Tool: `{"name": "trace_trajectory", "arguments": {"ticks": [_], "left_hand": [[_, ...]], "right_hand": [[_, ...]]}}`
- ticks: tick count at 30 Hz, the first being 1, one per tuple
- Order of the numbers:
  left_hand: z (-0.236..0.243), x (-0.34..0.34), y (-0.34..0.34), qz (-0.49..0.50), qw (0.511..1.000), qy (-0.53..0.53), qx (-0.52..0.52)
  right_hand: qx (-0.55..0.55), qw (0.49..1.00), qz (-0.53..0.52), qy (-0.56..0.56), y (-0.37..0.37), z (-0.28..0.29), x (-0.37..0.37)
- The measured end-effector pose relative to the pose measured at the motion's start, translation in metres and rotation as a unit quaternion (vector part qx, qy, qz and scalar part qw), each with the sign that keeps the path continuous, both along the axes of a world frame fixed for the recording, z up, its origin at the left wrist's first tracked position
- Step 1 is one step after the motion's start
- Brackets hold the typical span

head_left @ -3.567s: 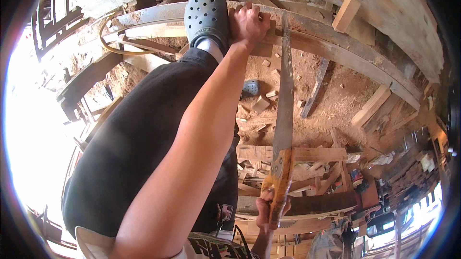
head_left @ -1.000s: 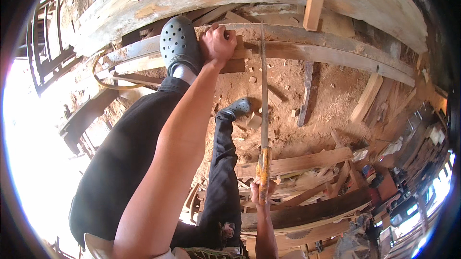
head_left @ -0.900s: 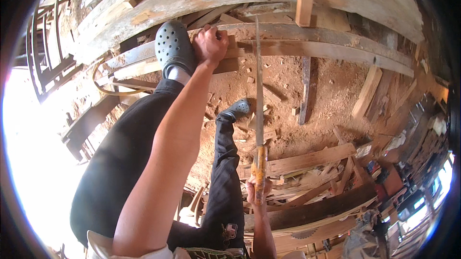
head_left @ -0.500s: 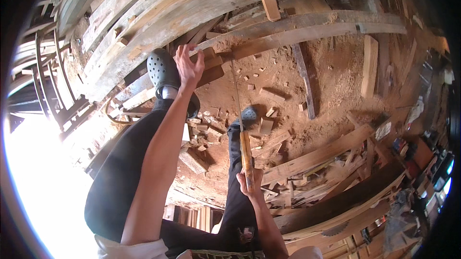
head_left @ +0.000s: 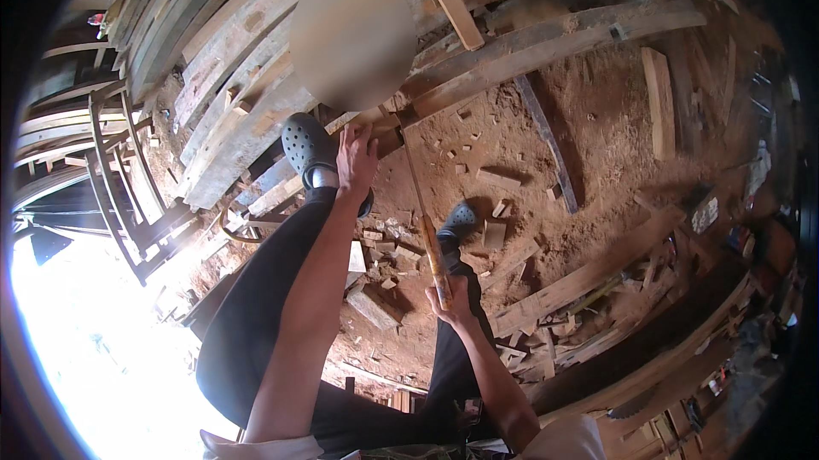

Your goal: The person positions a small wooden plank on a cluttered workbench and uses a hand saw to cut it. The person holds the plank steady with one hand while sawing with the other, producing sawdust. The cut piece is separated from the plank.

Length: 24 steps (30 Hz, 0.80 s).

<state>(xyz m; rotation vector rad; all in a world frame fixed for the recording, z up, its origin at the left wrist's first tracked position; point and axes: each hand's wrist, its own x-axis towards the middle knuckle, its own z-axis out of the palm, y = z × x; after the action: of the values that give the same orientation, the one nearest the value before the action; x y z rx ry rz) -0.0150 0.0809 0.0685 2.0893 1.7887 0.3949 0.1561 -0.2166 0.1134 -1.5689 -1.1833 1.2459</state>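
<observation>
My right hand point(head_left: 452, 300) is wrapped round the light wooden handle of a handsaw point(head_left: 433, 251). Its thin blade points away from me, and the far end meets the end of a short wooden piece point(head_left: 386, 129) lying by a long plank. My left hand point(head_left: 358, 162) rests on that piece with the fingers bent over it, left of the blade. Beside this hand, my left foot in a grey clog point(head_left: 307, 149) is set against the timber; my other clog point(head_left: 461, 219) is on the ground right of the saw.
Long stacked planks point(head_left: 247, 59) run across the far side. Wood offcuts point(head_left: 375, 305) and sawdust cover the ground. A dark narrow batten point(head_left: 548, 144) and a light board point(head_left: 658, 102) lie to the right. At left stands a wooden frame point(head_left: 115, 179). A blurred patch hides part of the planks.
My left hand, raised with fingers apart before, has come down onto the short wooden piece. The whole view has shifted and tilted slightly; the saw stays in my right hand.
</observation>
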Motion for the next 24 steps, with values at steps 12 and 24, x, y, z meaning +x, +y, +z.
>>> {"name": "trace_trajectory", "arguments": {"ticks": [12,24], "left_hand": [[-0.019,0.003,0.007,-0.103,0.988,0.108,0.025],[-0.005,0.012,0.008,-0.061,0.995,0.078,0.011]], "right_hand": [[0.056,0.993,0.015,-0.104,-0.002,-0.023,-0.002],[0.013,0.997,-0.076,0.020,0.009,0.002,0.027]]}}
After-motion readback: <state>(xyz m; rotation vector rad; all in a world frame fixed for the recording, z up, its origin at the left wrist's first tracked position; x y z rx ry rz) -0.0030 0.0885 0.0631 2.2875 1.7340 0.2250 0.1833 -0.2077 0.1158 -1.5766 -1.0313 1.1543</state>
